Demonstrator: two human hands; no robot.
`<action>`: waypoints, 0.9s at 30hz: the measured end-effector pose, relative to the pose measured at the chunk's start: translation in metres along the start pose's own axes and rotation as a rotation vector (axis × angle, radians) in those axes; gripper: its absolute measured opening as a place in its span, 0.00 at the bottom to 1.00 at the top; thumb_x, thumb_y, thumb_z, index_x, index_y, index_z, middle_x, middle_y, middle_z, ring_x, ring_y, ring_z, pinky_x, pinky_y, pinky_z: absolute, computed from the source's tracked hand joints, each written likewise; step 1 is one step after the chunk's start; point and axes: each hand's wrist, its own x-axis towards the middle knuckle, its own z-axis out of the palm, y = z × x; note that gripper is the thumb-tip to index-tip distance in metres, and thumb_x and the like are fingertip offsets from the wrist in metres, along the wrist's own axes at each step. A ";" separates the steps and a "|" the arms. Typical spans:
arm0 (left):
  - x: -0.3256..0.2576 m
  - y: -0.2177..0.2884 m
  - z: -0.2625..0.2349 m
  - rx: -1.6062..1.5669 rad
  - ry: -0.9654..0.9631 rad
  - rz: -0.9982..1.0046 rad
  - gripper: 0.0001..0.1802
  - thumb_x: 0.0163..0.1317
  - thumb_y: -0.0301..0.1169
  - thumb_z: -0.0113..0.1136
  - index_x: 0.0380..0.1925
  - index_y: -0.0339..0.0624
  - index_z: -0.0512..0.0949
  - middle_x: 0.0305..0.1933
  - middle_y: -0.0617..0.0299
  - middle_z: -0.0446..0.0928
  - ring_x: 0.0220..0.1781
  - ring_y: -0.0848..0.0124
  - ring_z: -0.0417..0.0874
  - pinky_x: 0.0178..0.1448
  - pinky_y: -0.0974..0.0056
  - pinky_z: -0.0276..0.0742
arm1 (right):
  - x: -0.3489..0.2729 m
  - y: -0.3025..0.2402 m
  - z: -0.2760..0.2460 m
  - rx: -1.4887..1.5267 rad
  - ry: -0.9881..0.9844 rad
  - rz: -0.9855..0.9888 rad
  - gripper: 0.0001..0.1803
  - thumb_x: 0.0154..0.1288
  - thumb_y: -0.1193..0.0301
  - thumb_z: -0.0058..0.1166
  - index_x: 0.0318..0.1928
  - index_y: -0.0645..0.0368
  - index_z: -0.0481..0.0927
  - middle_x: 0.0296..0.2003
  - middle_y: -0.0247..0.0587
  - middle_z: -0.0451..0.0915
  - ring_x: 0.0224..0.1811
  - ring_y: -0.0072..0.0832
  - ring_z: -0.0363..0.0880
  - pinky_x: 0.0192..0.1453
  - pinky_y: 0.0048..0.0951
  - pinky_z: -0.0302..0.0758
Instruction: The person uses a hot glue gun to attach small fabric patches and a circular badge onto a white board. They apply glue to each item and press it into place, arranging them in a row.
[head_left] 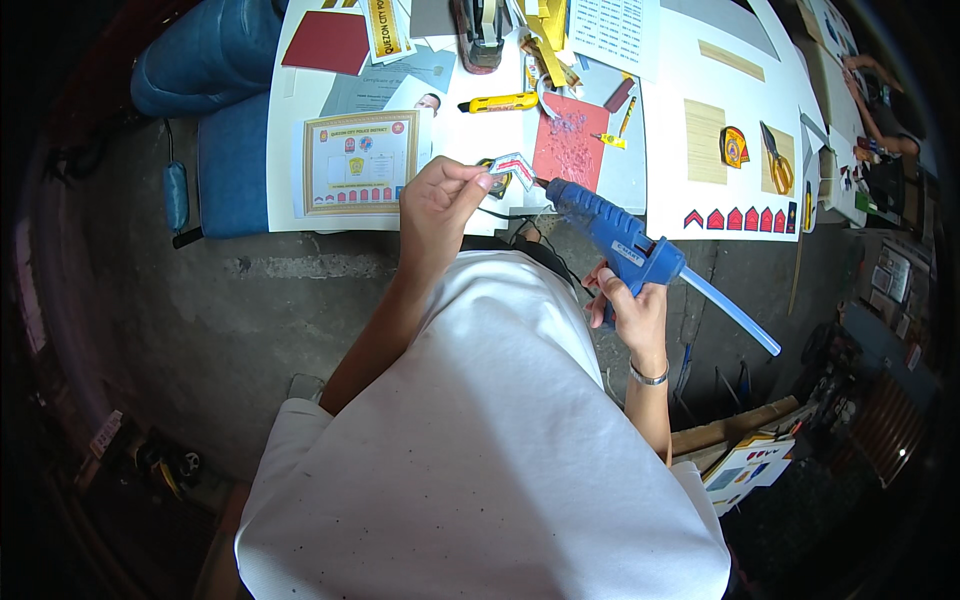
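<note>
I have a small red-and-silver chevron point(514, 167) up just left of the red sheet point(556, 172), my nearest landmark. My left hand point(435, 212) pinches the chevron's left end between thumb and fingers. In my right hand point(634, 312), nearer me than the sheet and off to its right, my fingers are wrapped around the handle of the blue glue gun point(618, 238). Its nozzle comes right up to the chevron; I cannot tell whether they touch. A glue stick point(735, 315) juts from the gun's back.

Small scraps lie on the red sheet. On the counter point(458, 142), left of it and slightly beyond, is a yellow cutter point(503, 103); farther beyond stands a tape dispenser point(482, 40). Well left of the sheet lies a gold-bordered certificate point(360, 165). Well right of it are a badge point(734, 147) and scissors point(776, 162).
</note>
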 end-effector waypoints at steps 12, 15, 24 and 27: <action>0.010 -0.021 -0.020 -0.316 0.184 -0.273 0.08 0.76 0.28 0.56 0.49 0.36 0.74 0.56 0.39 0.82 0.64 0.50 0.84 0.69 0.51 0.79 | 0.018 0.034 -0.007 0.154 0.073 -0.117 0.15 0.70 0.76 0.56 0.54 0.70 0.77 0.44 0.47 0.86 0.26 0.27 0.85 0.32 0.26 0.82; 0.010 -0.025 -0.034 -0.316 0.201 -0.283 0.09 0.77 0.29 0.56 0.51 0.37 0.72 0.60 0.37 0.79 0.68 0.49 0.81 0.71 0.51 0.76 | 0.065 0.083 -0.013 0.081 0.243 -0.132 0.20 0.72 0.70 0.62 0.60 0.66 0.77 0.47 0.42 0.86 0.38 0.27 0.87 0.43 0.28 0.81; 0.006 0.021 -0.059 -0.183 0.073 -0.062 0.04 0.78 0.26 0.54 0.46 0.37 0.74 0.54 0.35 0.83 0.62 0.47 0.85 0.67 0.52 0.82 | 0.185 0.229 -0.013 -0.355 0.439 0.016 0.24 0.67 0.57 0.69 0.52 0.64 0.83 0.39 0.37 0.84 0.40 0.27 0.79 0.47 0.35 0.77; 0.003 0.043 -0.065 -0.176 0.046 0.002 0.03 0.77 0.23 0.53 0.44 0.35 0.74 0.52 0.34 0.83 0.59 0.47 0.86 0.64 0.55 0.86 | 0.195 0.236 -0.013 -0.321 0.453 -0.177 0.22 0.68 0.62 0.65 0.55 0.66 0.83 0.42 0.48 0.87 0.45 0.36 0.84 0.53 0.39 0.78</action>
